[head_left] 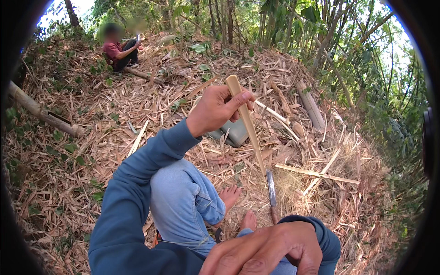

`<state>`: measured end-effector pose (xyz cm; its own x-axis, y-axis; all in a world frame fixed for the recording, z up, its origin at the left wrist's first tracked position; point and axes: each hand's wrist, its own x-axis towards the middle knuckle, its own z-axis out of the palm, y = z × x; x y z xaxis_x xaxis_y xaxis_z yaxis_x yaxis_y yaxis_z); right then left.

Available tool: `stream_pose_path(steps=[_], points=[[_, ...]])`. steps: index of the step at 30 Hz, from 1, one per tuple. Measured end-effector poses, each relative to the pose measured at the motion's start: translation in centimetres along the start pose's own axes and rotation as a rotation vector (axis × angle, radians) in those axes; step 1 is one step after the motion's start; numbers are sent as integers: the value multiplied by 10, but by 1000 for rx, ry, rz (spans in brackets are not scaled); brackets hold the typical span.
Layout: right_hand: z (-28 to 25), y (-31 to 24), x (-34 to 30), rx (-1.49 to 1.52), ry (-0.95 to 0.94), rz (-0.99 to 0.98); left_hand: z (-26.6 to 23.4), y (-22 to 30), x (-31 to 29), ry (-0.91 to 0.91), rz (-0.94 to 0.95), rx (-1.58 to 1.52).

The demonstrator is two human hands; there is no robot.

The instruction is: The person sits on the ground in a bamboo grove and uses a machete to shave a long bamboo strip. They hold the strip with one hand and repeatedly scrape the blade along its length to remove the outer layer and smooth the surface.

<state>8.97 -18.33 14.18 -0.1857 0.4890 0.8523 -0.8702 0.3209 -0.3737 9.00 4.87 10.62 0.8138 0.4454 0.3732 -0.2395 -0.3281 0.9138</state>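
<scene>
Pale strip (251,130) aslant in the left hand (214,109), its tip near a knife blade (271,188), right hand (272,247) below.

On dry brown leaf litter (110,143), a long grey metal knife (271,190) lies before a rounded dull-green object (237,133), crossed flat yellow bamboo strips (339,179) to its right, a thick brown bamboo log (311,106) behind these. A pale tapered bamboo strip (250,123) slants in the left grip (213,109).

Bright daylight, dark curved fisheye border (8,261)
Sky (83,5) glares white at both upper corners; sun and soft shade mottle the leaf litter (91,133); the distant person's head (110,32) is blurred.
</scene>
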Motion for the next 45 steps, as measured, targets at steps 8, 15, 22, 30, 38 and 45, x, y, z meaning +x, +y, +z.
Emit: stream_pose_path(steps=[8,15,22,30,38,45], points=[[-9,-23,-9,-81,-36,351,-4,2,-1,-25,-7,25],[-10,-28,-13,-189,-15,434,-9,0,-5,-9,-26,45],[9,-34,-3,-368,68,437,-8,-2,-1,-3,-29,89],[12,-36,4,-513,95,443,-8,-1,-2,-4,-34,81],[13,-37,4,-547,84,488,-8,0,-1,-5,-38,79],[11,-39,5,-545,42,544,-12,-3,-3,9,-37,98]])
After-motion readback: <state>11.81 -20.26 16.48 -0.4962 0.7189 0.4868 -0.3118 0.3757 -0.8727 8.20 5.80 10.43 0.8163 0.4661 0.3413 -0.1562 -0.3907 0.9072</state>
